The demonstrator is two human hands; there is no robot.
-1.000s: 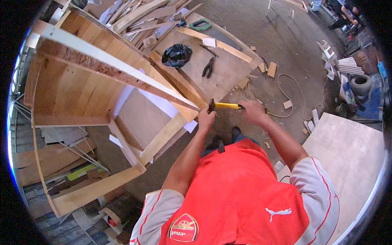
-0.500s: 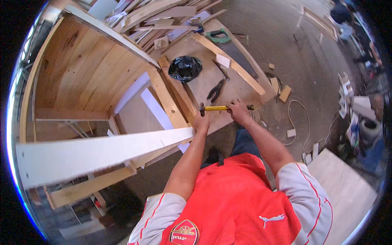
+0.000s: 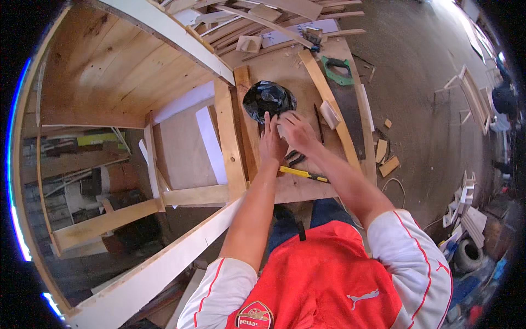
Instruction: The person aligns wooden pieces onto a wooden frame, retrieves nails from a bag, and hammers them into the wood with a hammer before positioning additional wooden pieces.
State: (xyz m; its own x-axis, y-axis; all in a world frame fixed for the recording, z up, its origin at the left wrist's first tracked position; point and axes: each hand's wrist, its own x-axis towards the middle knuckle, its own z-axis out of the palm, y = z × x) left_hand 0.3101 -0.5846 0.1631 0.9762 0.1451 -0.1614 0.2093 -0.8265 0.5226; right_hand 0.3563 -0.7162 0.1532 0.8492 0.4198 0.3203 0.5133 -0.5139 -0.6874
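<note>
Both hands are at the near edge of a black plastic bag (image 3: 268, 100) that lies crumpled and open on the wooden worktop (image 3: 290, 189). My left hand (image 3: 272, 141) has its index finger stretched out against the bag. Close beside it, my right hand (image 3: 298, 132) has bent fingers that are blurred, so whether it holds anything cannot be made out. A hammer with a yellow handle (image 3: 303, 174) lies on the worktop below my hands, its head hidden by my left forearm. Partly covered by my right wrist are dark pliers (image 3: 296, 159).
A wooden frame with a plank panel (image 3: 109, 82) stands at left. A white board (image 3: 159, 266) slants across the lower left. Wood strips (image 3: 274, 22) are piled at the back. A green-handled handsaw (image 3: 346, 93) and a long batten (image 3: 331, 104) with a small block (image 3: 330, 115) lie right.
The hammer has left my hands and now lies on the worktop. Both hands have moved forward to the black bag. My view has shifted, and the white board now slants lower.
</note>
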